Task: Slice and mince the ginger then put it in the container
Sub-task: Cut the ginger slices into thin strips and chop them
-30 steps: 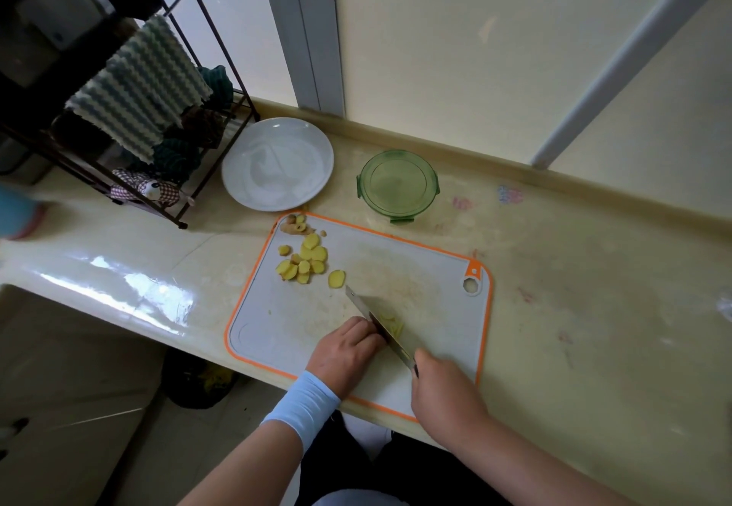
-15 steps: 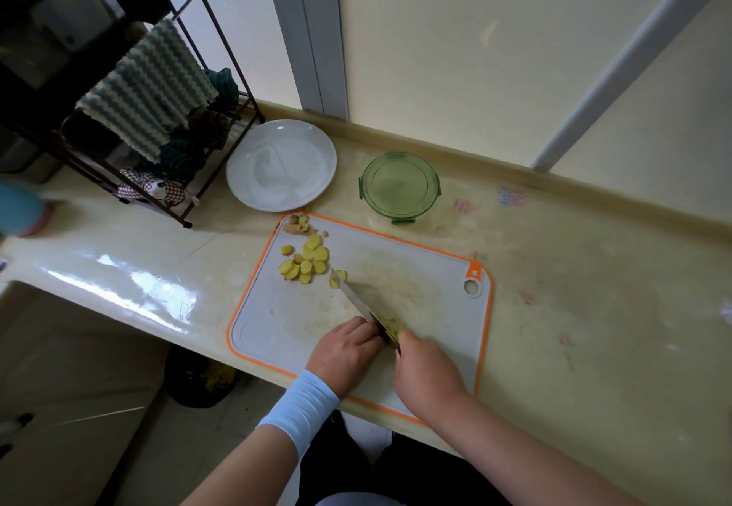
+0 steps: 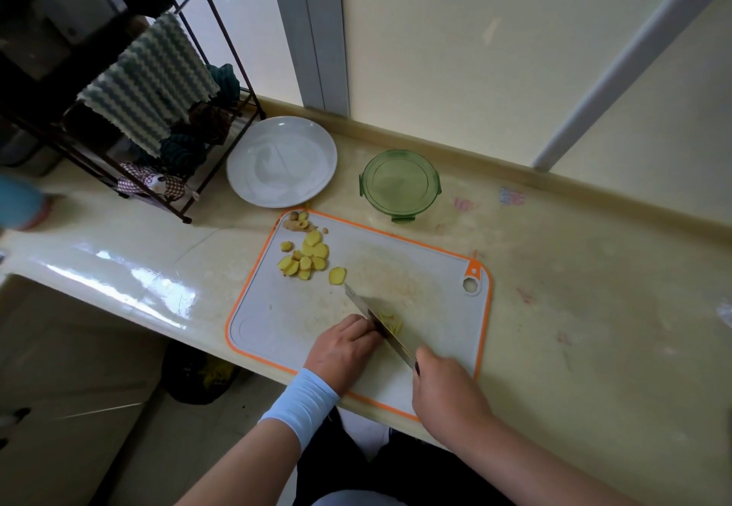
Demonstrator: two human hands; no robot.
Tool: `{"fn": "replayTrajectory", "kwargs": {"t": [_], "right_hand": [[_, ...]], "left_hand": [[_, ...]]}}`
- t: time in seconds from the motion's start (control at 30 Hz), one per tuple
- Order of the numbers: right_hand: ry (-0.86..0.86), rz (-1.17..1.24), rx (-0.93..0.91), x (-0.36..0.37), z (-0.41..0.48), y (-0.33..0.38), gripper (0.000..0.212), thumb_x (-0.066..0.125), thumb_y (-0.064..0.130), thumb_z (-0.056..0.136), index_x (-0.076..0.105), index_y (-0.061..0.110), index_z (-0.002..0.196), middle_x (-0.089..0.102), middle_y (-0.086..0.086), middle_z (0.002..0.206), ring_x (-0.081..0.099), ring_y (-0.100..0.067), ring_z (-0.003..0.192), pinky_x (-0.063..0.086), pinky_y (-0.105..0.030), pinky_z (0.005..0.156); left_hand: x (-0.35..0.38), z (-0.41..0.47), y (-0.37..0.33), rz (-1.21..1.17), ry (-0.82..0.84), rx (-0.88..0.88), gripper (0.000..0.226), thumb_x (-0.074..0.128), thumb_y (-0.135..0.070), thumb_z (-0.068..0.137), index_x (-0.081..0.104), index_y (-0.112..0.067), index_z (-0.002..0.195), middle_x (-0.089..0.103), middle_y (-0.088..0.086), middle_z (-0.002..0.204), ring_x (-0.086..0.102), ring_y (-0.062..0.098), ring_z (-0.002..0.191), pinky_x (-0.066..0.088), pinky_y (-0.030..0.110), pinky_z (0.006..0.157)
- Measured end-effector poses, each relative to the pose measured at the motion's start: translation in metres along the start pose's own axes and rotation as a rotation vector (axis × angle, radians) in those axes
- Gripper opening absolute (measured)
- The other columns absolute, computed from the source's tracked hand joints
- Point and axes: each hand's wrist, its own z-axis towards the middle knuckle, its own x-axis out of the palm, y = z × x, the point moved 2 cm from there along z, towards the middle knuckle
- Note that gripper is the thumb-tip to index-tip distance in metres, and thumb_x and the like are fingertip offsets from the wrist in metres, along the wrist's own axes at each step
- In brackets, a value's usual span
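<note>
Since the knife [image 3: 374, 315] drew back toward lower right, gripped by my right hand [image 3: 445, 390], mincing looks unfinished. Left hand [image 3: 344, 352] curls by the blade, grasp hidden; ginger strips [image 3: 393, 322] lie beside it.

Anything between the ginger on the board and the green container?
Nothing visible: bare cutting board and countertop lie between the ginger slices and the green container. Whether its top is lidded, I cannot tell.

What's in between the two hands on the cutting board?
The head view shows a steel knife slanting between the left hand and the right hand, which grips it, with thin yellow ginger strips beside its blade.
</note>
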Motion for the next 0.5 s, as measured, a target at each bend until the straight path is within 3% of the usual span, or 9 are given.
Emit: {"fn": "replayTrajectory", "kwargs": {"t": [0.27,0.5], "right_hand": [[0.009,-0.033,-0.051,0.000,0.028,0.023,0.008,0.042,0.015,0.095,0.044,0.021,0.099,0.064,-0.012,0.098,0.062,-0.033,0.095,0.033,-0.033,0.064],[-0.012,-0.022,-0.049,-0.011,0.008,0.012,0.012,0.041,0.022,0.097,0.033,0.024,0.088,0.063,-0.011,0.094,0.062,-0.034,0.091,0.032,-0.033,0.061]], "left_hand": [[-0.002,0.001,-0.002,-0.003,-0.009,-0.006,0.024,0.078,-0.002,0.077,0.074,-0.016,0.096,0.065,0.000,0.093,0.058,0.018,0.085,0.053,0.027,0.069],[-0.002,0.001,-0.002,0.015,-0.029,-0.012,0.018,0.080,-0.003,0.075,0.074,-0.014,0.089,0.066,0.001,0.091,0.058,0.018,0.084,0.054,0.028,0.065]]}}
